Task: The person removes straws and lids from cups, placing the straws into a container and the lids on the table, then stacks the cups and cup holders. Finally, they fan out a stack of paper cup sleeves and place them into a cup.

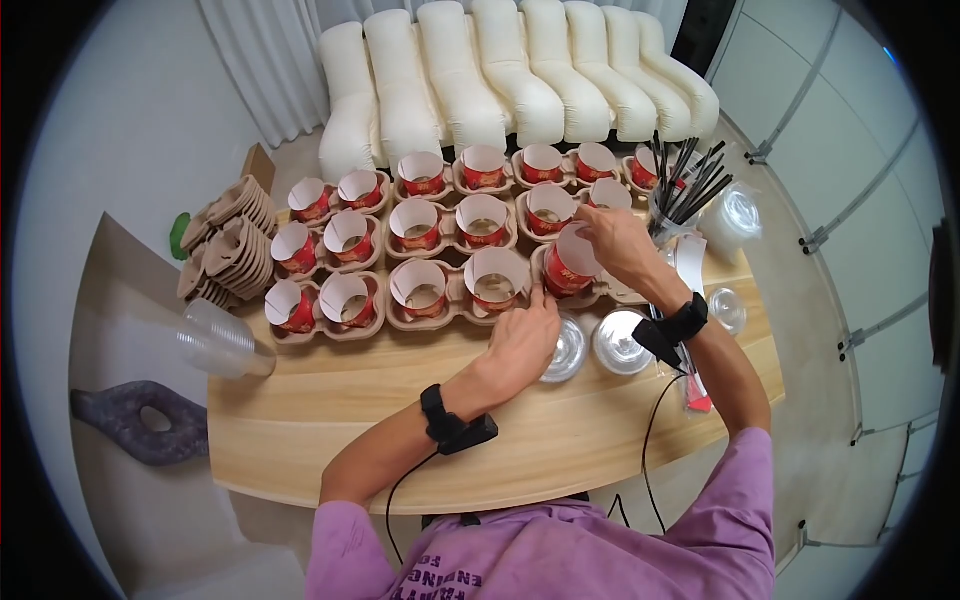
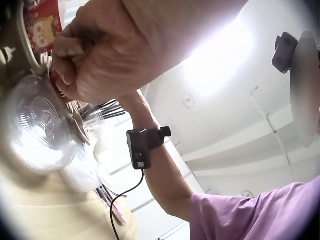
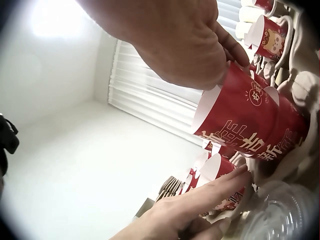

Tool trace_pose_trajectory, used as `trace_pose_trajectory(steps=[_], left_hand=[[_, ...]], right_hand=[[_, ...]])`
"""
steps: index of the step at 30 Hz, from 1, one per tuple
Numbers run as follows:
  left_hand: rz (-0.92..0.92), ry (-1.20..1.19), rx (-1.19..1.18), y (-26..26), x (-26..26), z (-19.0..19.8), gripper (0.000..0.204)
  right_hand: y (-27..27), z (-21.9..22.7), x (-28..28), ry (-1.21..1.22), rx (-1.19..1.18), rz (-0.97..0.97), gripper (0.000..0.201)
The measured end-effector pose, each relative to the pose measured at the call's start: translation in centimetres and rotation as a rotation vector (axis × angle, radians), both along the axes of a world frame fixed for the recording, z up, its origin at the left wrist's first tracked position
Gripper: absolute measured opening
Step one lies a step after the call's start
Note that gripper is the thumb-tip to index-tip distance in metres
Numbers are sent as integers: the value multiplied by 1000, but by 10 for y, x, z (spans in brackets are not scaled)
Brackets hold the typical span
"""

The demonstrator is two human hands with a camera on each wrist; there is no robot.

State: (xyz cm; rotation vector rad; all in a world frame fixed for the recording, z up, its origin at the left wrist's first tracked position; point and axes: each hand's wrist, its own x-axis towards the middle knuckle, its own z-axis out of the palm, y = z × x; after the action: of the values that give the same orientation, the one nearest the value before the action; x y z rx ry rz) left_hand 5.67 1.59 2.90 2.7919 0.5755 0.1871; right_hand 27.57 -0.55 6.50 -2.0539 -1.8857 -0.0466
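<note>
Pinched at its rim by my right hand (image 1: 622,248) (image 3: 187,47), a red paper cup (image 1: 571,268) (image 3: 240,112) leans in the front row of the cardboard carriers (image 1: 430,322). In the right wrist view its lower part overlaps another red surface. My left hand (image 1: 520,345) (image 2: 107,52) (image 3: 192,205) is just left of that cup, its index finger stretched to the carrier's front edge; its other fingers are bent, with nothing seen in them. Red cups with white insides stand in the carrier pockets around.
Clear round lids (image 1: 564,350) (image 2: 40,125) lie before the carriers. Black straws (image 1: 690,190) stand in a container at the back right. Stacked carriers (image 1: 235,245) and nested clear cups (image 1: 215,338) are at the left. A white sofa (image 1: 520,75) is beyond the table (image 1: 400,440).
</note>
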Motion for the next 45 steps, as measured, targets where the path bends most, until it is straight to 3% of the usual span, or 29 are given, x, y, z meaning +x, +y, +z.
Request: trace_pose_trajectory(steps=[2, 5, 9, 21, 24, 33, 37, 40, 45], left_hand=[[-35, -77, 45, 1, -1, -1, 36], [-8, -60, 15, 2, 2, -4, 46], [-50, -103, 2, 6, 1, -4, 39], [-60, -102, 8, 12, 5, -9, 38], [-79, -57, 5, 12, 6, -4, 38], [-80, -82, -11, 10, 6, -8, 29], [4, -77, -80, -2, -16, 8, 41], [48, -66, -136, -6, -53, 33, 44], [192, -20, -163, 10, -88, 34, 39]], right_hand=[[2, -2, 0, 23, -11, -1, 19], [5, -14, 1, 7, 41, 63, 15], [2, -18, -8, -49, 79, 62, 11], [10, -32, -1, -111, 0, 104, 31], [12, -28, -1, -117, -12, 134, 29], [5, 18, -4, -23, -46, -8, 17], [5, 36, -11, 62, 96, 15, 25], [11, 49, -31, 127, 57, 45, 24], [33, 33, -57, 133, 25, 149, 22]])
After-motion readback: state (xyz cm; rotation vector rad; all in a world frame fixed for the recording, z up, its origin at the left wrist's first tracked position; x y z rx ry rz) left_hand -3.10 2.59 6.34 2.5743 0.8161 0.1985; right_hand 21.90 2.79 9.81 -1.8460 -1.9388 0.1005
